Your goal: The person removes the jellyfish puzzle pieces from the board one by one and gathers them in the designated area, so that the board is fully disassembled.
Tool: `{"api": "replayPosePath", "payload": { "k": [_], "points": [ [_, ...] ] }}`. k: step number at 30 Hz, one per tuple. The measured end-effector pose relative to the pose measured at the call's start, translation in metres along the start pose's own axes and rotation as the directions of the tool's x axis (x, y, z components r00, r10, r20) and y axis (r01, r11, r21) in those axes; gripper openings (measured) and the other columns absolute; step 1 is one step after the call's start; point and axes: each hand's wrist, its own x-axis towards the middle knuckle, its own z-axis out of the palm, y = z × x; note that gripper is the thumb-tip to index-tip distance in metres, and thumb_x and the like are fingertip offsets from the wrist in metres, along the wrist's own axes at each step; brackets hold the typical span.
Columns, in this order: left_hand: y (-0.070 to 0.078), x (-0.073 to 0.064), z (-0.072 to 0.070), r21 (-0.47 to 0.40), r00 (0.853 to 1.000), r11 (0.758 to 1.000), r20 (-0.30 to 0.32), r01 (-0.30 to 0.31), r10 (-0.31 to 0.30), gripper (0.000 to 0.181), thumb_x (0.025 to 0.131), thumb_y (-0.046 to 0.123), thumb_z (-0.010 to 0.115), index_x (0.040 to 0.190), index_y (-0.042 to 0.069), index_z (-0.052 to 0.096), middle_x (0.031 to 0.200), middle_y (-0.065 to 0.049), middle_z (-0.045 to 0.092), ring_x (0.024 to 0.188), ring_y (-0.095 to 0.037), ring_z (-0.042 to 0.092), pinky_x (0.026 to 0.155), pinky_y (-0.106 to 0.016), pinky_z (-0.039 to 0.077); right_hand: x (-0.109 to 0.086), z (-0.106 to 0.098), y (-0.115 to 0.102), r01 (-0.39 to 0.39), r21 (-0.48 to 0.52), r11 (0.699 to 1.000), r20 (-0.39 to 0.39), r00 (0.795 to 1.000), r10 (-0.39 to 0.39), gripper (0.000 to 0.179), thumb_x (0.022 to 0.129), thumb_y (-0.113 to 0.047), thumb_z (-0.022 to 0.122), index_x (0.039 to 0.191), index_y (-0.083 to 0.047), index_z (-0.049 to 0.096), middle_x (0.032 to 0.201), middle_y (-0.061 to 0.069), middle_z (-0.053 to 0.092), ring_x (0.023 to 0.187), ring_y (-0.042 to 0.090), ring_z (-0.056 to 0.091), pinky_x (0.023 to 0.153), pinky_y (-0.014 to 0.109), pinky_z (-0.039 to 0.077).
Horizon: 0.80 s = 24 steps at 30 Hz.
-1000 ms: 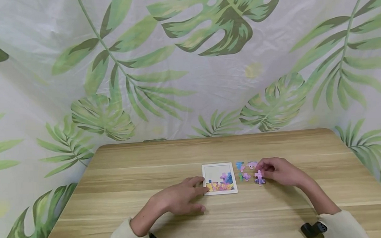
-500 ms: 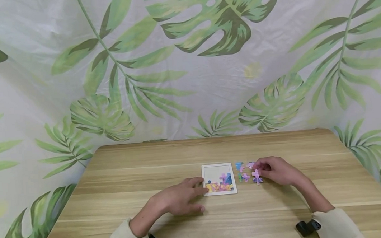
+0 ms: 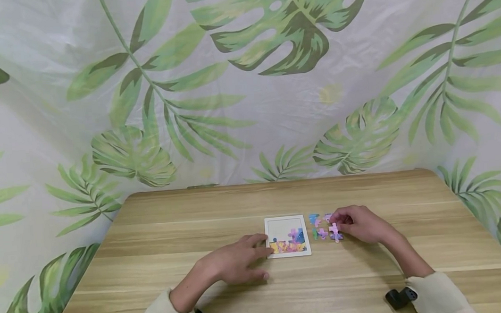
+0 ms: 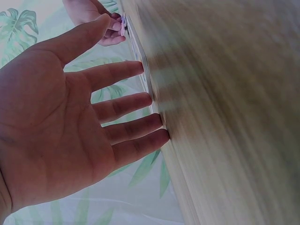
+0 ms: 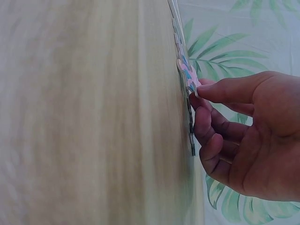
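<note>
My left hand [image 3: 239, 260] lies at the left edge of a white puzzle tray [image 3: 309, 236], its fingers spread and nearly straight, fingertips on the rim. In the left wrist view the palm [image 4: 51, 117] faces the camera and holds nothing. Pieces with yellow, pink and blue print fill the bottom [image 3: 287, 247] and lower right of the tray. To the right of it, my right hand [image 3: 362, 222] pinches a pink and purple jigsaw piece [image 3: 333, 230] between thumb and fingers. The right wrist view shows this piece [image 5: 194, 80] tilted at the thumb tip, close over the table.
Several loose jigsaw pieces [image 3: 314, 219] lie between the tray and my right hand, one partly hidden by its fingers. The wooden table [image 3: 185, 212] reaches back to a leaf-printed curtain [image 3: 231, 105]. Dark wrist devices [image 3: 400, 298] sit at both cuffs.
My right hand has moved slightly left with the pinched jigsaw piece, toward the other loose pieces. The left hand stays on the tray's edge.
</note>
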Motion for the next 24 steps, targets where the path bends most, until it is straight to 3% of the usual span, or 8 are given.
{"api": "replayPosePath", "payload": {
  "k": [8,18,24],
  "points": [
    [0.0002,0.0003,-0.0003,0.001,1.0,1.0,0.002,0.002,-0.002,0.061,0.104,0.047,0.07,0.158,0.023,0.056,0.174,-0.008,0.035,0.16,-0.032,0.036,0.122,-0.055,0.045,-0.0005,-0.0003,-0.0016,0.008,-0.002,1.0,-0.006,1.0,-0.008,0.013,0.098,-0.004,0.072,0.109,-0.008,0.077,0.096,0.001,0.073,0.086,0.012,0.06,0.075,0.024,0.051],
    [0.0002,0.0008,-0.0001,0.001,1.0,1.0,0.002,0.0,0.0,0.061,0.104,0.047,0.07,0.158,0.022,0.056,0.174,-0.008,0.035,0.16,-0.033,0.036,0.122,-0.054,0.045,-0.001,0.0006,-0.0025,0.015,0.02,1.0,0.024,1.0,-0.016,0.027,0.086,0.008,0.072,0.108,-0.006,0.075,0.095,0.001,0.071,0.085,0.012,0.06,0.074,0.023,0.052],
    [0.0002,0.0007,0.0001,0.011,1.0,1.0,0.0,-0.002,0.002,0.062,0.104,0.047,0.07,0.158,0.022,0.056,0.173,-0.009,0.036,0.159,-0.033,0.037,0.121,-0.054,0.046,-0.0018,0.0001,-0.0032,0.001,0.007,1.0,0.02,1.0,-0.001,0.028,0.086,0.01,0.071,0.11,-0.006,0.075,0.096,0.001,0.072,0.085,0.012,0.061,0.073,0.024,0.051]
  ]
}}
